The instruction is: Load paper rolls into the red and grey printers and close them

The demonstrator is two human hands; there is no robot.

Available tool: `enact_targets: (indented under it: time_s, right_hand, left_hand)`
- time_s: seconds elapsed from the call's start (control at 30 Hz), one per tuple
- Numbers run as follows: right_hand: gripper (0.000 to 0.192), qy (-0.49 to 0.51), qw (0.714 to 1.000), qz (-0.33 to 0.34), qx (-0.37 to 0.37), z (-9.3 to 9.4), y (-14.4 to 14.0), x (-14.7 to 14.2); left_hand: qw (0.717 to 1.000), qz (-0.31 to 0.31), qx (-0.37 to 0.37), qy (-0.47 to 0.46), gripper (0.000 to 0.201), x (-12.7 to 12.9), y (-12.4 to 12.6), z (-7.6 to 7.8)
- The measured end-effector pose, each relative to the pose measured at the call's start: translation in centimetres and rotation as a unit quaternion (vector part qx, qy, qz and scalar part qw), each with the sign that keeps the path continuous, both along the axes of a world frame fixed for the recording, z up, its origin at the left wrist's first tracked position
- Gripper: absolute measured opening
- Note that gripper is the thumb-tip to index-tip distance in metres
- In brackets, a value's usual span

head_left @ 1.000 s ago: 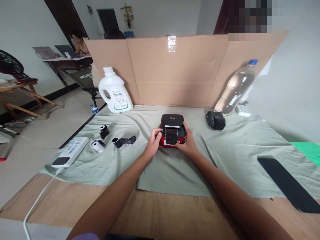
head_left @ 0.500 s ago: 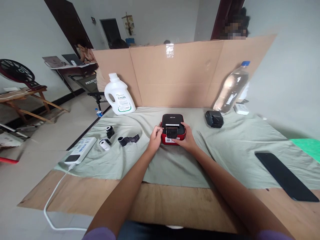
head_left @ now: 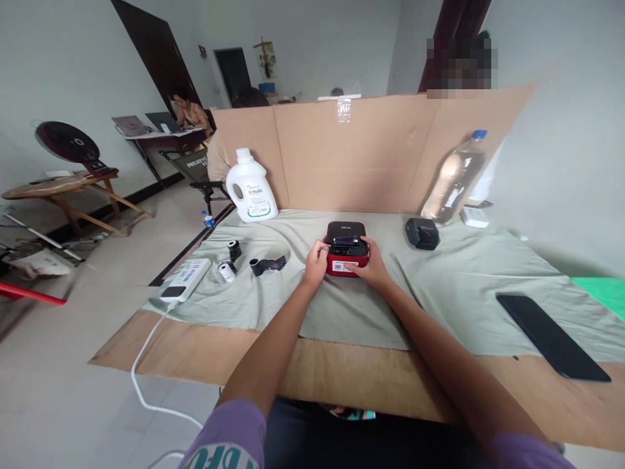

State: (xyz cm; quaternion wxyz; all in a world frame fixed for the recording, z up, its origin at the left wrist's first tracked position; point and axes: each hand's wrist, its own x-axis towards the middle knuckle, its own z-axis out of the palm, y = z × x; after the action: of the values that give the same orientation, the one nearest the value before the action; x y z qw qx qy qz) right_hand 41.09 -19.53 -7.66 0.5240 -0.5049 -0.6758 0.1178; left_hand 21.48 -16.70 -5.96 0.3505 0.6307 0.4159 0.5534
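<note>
Red-black box (head_left: 347, 251), label (head_left: 338, 266) on near side

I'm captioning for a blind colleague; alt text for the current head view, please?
A person's right grip clasps a red-and-black device on green cloth, the left grip at its left edge. Three small rolls sit to the left, a dark slab to the right; a white jug and blue-capped bottle stand before a cardboard panel.
</note>
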Motion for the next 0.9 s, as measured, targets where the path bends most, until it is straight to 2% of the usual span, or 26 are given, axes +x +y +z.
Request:
enact_targets:
  time_s: [0.37, 0.53, 0.63, 0.7, 0.77, 0.83, 0.9]
  right_hand:
    - [0.084, -0.007, 1.000, 0.003, 0.030, -0.4, 0.3, 0.1]
    - [0.085, -0.010, 0.999, 0.013, 0.037, -0.5, 0.4, 0.3]
    - [0.085, -0.007, 0.999, 0.012, 0.028, -0.5, 0.3, 0.3]
    - [0.085, -0.010, 1.000, 0.010, 0.027, -0.4, 0.3, 0.3]
    - [0.086, -0.013, 0.999, 0.007, 0.028, -0.4, 0.3, 0.3]
    - [0.086, -0.012, 1.000, 0.006, 0.028, -0.4, 0.3, 0.2]
    - [0.087, -0.007, 1.000, 0.007, 0.025, -0.4, 0.3, 0.2]
  left_hand:
    - [0.999, 0.016, -0.005, -0.051, 0.017, 0.7, -0.5, 0.3]
    - [0.995, -0.019, 0.011, -0.102, 0.017, 0.7, -0.3, 0.2]
    - [0.987, -0.043, 0.003, -0.153, 0.023, 0.1, 0.2, 0.8]
    - [0.985, -0.067, -0.034, -0.158, 0.034, -0.5, 1.0, 1.7]
    - [0.980, -0.109, -0.114, -0.122, 0.048, -1.2, 2.0, 2.9]
    - [0.961, -0.155, -0.221, -0.058, 0.059, -1.8, 3.0, 4.1]
    - [0.936, -0.202, -0.288, -0.031, 0.071, -2.1, 3.6, 4.9]
